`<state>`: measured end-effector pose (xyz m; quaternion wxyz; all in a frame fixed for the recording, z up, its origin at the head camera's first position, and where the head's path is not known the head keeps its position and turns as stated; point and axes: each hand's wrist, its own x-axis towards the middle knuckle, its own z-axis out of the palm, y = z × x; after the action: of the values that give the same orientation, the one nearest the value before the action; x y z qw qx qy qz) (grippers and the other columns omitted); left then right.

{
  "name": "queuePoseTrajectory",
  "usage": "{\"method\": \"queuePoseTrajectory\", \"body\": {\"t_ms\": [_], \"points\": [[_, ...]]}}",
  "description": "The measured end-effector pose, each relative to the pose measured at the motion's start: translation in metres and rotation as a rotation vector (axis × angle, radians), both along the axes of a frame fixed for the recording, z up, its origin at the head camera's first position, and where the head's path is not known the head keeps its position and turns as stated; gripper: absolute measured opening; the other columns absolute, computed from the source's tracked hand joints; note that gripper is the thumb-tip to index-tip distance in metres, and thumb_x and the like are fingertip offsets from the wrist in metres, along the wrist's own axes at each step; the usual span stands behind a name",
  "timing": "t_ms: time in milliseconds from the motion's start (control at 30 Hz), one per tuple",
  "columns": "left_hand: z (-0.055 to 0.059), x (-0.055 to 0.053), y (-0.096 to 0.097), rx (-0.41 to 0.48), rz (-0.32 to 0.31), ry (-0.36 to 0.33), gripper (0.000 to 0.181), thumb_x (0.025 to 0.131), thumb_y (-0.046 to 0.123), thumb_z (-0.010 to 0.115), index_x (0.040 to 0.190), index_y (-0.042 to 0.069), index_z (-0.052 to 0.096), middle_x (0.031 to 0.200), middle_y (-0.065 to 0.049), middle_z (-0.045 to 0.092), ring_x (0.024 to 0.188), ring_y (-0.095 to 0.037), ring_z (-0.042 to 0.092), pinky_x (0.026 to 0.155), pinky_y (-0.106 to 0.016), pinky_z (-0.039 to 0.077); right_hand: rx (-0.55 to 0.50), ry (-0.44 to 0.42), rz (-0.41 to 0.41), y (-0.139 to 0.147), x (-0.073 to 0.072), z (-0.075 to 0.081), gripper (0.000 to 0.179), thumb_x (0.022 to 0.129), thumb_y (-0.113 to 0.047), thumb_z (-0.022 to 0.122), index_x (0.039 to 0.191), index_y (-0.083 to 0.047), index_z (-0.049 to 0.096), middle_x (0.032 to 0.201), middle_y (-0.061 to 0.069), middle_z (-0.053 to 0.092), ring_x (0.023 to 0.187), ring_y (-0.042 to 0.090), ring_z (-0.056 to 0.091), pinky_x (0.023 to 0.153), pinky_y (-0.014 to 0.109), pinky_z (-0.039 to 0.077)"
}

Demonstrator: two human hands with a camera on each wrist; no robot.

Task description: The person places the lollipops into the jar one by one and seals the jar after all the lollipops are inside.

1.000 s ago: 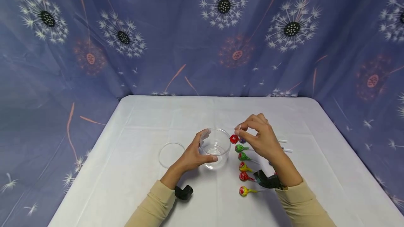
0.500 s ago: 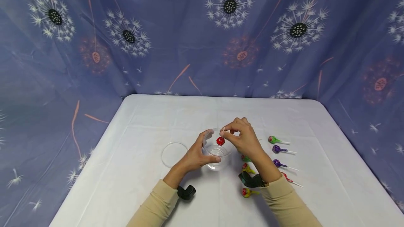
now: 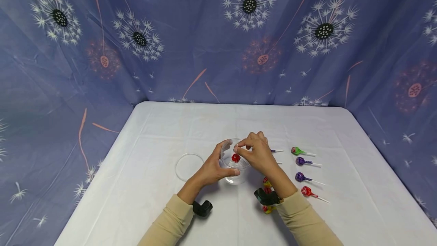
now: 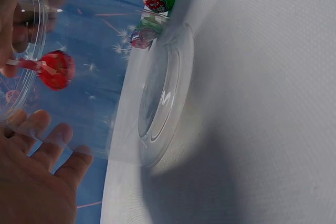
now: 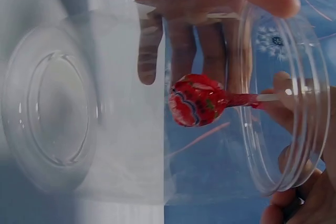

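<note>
My left hand (image 3: 209, 168) grips a clear plastic jar (image 3: 233, 180) from the left, thumb on its near side and fingers round the far side. The stick of a red-wrapped lollipop (image 3: 235, 158) is pinched between the thumb and fingers of my right hand (image 3: 256, 153) at the jar's mouth. In the right wrist view the candy head (image 5: 195, 100) hangs inside the jar, well above its base (image 5: 63, 108). The left wrist view shows the same red candy (image 4: 56, 70) through the clear wall, with the left fingers (image 4: 73, 169) against the jar.
A clear round lid (image 3: 176, 168) lies left of the jar. To the right, a column holds a green lollipop (image 3: 296, 150), two purple lollipops (image 3: 302, 177) and a red one (image 3: 307, 191). Another column of several lollipops is partly hidden under the right forearm (image 3: 283, 183).
My right hand has carried the red lollipop leftward from beside the jar, over its rim and down into its mouth. The left hand keeps its hold on the jar.
</note>
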<state>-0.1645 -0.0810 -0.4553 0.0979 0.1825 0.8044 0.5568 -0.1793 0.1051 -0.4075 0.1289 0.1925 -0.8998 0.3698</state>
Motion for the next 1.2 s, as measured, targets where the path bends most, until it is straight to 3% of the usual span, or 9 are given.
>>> {"method": "queuePoseTrajectory", "body": {"t_ms": [300, 333, 600, 900, 1200], "points": [[0.004, 0.002, 0.001, 0.003, -0.002, -0.008, 0.094, 0.072, 0.033, 0.081, 0.146, 0.033, 0.023, 0.15, -0.01, 0.034, 0.133, -0.026, 0.041, 0.107, -0.046, 0.035, 0.091, -0.024, -0.017, -0.002, 0.001, 0.0, 0.008, 0.077, -0.026, 0.076, 0.08, -0.018, 0.076, 0.068, -0.004, 0.043, 0.075, 0.015, 0.032, 0.073, 0.032, 0.024], [-0.001, -0.001, 0.001, 0.001, -0.002, -0.004, 0.094, 0.071, 0.036, 0.082, 0.145, 0.035, 0.023, 0.15, -0.009, 0.034, 0.133, -0.024, 0.041, 0.107, -0.044, 0.035, 0.096, -0.02, -0.016, -0.002, 0.001, -0.001, 0.008, 0.077, -0.026, 0.076, 0.08, -0.018, 0.076, 0.068, -0.004, 0.043, 0.074, 0.015, 0.032, 0.073, 0.032, 0.024], [0.001, 0.0, 0.001, -0.011, 0.005, -0.002, 0.094, 0.07, 0.04, 0.081, 0.144, 0.038, 0.023, 0.15, -0.008, 0.035, 0.133, -0.025, 0.041, 0.105, -0.044, 0.036, 0.097, -0.003, -0.025, -0.002, 0.002, -0.001, 0.007, 0.077, -0.025, 0.077, 0.082, -0.02, 0.076, 0.069, 0.0, 0.045, 0.074, 0.015, 0.031, 0.072, 0.032, 0.023], [-0.001, 0.0, 0.003, -0.017, 0.014, 0.007, 0.095, 0.069, 0.039, 0.082, 0.144, 0.036, 0.024, 0.151, 0.001, 0.035, 0.139, -0.018, 0.034, 0.113, -0.046, 0.029, -0.016, 0.038, -0.037, 0.013, 0.01, 0.009, 0.009, 0.08, -0.026, 0.075, 0.086, -0.019, 0.075, 0.07, 0.002, 0.046, 0.076, 0.015, 0.032, 0.072, 0.032, 0.022], [-0.003, -0.001, 0.003, -0.018, 0.022, 0.008, 0.095, 0.07, 0.038, 0.082, 0.144, 0.038, 0.024, 0.15, 0.004, 0.035, 0.141, -0.017, 0.032, 0.114, -0.046, 0.027, -0.059, 0.061, -0.081, 0.049, 0.027, 0.017, 0.015, 0.081, -0.02, 0.075, 0.096, -0.019, 0.073, 0.077, -0.008, 0.053, 0.08, 0.014, 0.046, 0.072, 0.029, 0.035]]}}
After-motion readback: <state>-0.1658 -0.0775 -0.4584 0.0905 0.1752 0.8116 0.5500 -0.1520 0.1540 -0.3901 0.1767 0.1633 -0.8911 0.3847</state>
